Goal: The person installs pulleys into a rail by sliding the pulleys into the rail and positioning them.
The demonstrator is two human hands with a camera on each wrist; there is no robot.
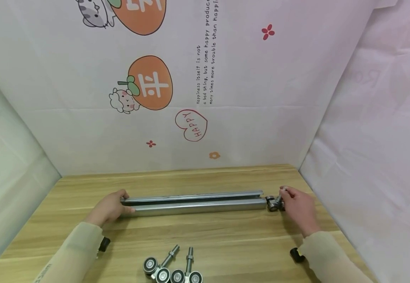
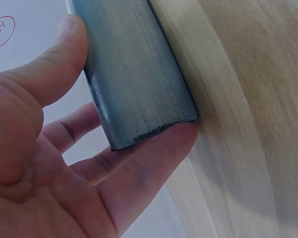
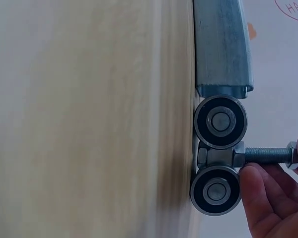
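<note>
A long steel channel rail (image 1: 201, 207) lies on the table with its slot upward. My left hand (image 1: 111, 206) holds its left end, thumb on the near side wall; in the left wrist view fingertips (image 2: 174, 141) touch the rail's cut end (image 2: 139, 84). By the right end, my right hand (image 1: 301, 208) pinches the bolt of a roller trolley (image 1: 271, 203). The right wrist view shows the trolley's wheels (image 3: 220, 121) on the table, bolt pointing up, the front wheel right at the rail's opening (image 3: 223, 49). Whether any wheel is inside the slot is hidden.
Two more roller trolleys (image 1: 156, 271) (image 1: 187, 275) lie close together at the table's near edge, bolts pointing away. A white printed cloth wall (image 1: 240, 129) stands behind the wood-grain table (image 1: 226, 243), with white cloth on both sides.
</note>
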